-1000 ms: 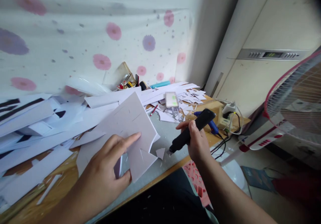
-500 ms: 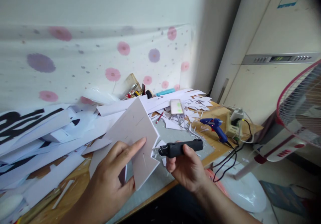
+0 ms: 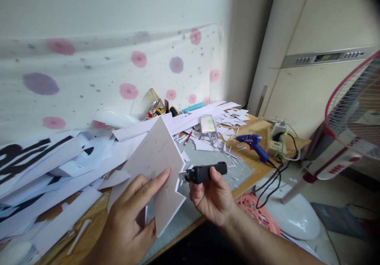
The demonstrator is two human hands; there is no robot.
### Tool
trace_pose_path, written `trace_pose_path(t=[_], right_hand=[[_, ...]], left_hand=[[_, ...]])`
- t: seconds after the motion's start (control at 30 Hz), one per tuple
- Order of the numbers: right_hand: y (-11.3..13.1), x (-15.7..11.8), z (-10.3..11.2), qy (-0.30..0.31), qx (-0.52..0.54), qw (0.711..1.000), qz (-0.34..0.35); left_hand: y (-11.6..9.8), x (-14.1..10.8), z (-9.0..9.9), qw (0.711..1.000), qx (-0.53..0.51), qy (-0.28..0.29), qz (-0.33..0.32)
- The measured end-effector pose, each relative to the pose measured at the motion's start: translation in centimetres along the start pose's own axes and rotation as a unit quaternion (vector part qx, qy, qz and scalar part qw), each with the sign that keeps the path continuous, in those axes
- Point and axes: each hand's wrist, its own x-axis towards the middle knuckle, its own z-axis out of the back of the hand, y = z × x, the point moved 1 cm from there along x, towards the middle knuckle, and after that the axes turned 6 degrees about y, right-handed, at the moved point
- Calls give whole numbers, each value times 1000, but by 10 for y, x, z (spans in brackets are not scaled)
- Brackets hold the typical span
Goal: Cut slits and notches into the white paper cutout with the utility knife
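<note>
My left hand (image 3: 127,211) holds a white foam board piece (image 3: 152,150) tilted up, index finger flat on its face and thumb at the lower edge. The board has a notch in its right edge and a few short dark marks. My right hand (image 3: 212,199) grips a black-handled utility knife (image 3: 209,172), thumb on top. The knife's short metal tip points left and lies at the notch; whether it touches the board I cannot tell. Below them lies a grey cutting mat (image 3: 190,209).
White board strips (image 3: 68,193) and scraps (image 3: 231,118) cover much of the wooden table. A blue glue gun (image 3: 255,146) with a black cord stands at the right by a power strip (image 3: 276,144). A fan (image 3: 335,158) and a pink basket (image 3: 258,213) are beyond the table edge.
My right hand has brought the knife left, closer to the notch in the board. My left hand keeps its hold on the board. The view has shifted slightly, showing more of the pink basket.
</note>
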Motion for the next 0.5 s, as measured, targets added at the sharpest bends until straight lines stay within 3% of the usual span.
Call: trace_pose_path(t=[0.1,0.23,0.37,0.5], right_hand=[[7,2,0,-13,2,1000,13],[23,3,1,-29,-11,996,81],[33,-6,-8,44,-114,987,100],[40,-16,-20,59,-260,946,187]], left_hand=[[0,0,1,1000,6,-2,-4],[0,1,1,1000,10,-14,-10],[-2,4,2,1000,12,-9,6],[0,4,3,1000,8,-11,22]])
